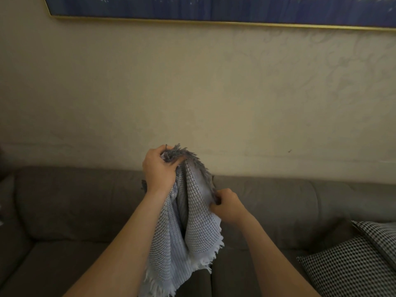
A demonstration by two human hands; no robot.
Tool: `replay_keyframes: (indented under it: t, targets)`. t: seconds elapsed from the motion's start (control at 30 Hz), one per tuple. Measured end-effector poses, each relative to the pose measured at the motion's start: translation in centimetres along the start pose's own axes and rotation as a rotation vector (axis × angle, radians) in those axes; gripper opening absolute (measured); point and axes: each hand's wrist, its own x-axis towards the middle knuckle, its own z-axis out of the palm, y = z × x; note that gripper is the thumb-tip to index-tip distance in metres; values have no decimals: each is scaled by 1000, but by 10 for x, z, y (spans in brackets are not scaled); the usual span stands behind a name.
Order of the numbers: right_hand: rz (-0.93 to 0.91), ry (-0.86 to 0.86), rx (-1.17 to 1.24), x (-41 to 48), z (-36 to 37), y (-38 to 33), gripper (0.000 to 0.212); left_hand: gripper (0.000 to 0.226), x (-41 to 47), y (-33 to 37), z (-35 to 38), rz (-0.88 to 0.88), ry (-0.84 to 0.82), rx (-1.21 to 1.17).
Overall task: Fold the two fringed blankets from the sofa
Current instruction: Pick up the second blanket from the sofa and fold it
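A pale blue-grey waffle-weave blanket (192,228) with white fringe hangs bunched in front of me, above the sofa seat. My left hand (159,170) grips its top fringed edge in a fist at the highest point. Lower and to the right, my right hand (227,205) pinches the blanket's side edge. The cloth droops in loose folds between my forearms, its fringe dangling near the bottom of the view. Only one blanket is in sight.
A grey-brown sofa (75,200) spans the view against a beige wall. Two black-and-white checked cushions (351,269) lie at the right end of the seat. A blue picture with a gold frame (214,9) hangs high on the wall.
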Motion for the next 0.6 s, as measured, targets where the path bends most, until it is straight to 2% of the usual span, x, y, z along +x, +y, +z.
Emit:
replay_keyframes:
  t: [0.13,0.2,0.3,0.37,0.47,0.53,0.6]
  targets:
    - [48,173,-40,-2,-3,-5,41,29,0,0,-2,-24,31,30]
    - [-3,268,-82,-4,-7,-8,35,28,-1,-1,-2,-52,47,42]
    - [-135,283,55,-4,-17,-8,20,27,-1,-2,-4,-68,78,29]
    - [-96,254,114,-2,-19,-7,16,25,-1,-1,-4,-84,80,6]
    - [-30,164,198,-7,-19,-9,37,22,0,-6,-1,-109,92,6]
    - [23,-16,264,-13,-26,-14,42,23,-1,-13,2,-136,83,24]
    - [84,-232,180,-16,-35,-17,38,23,-2,-19,5,-148,62,44]
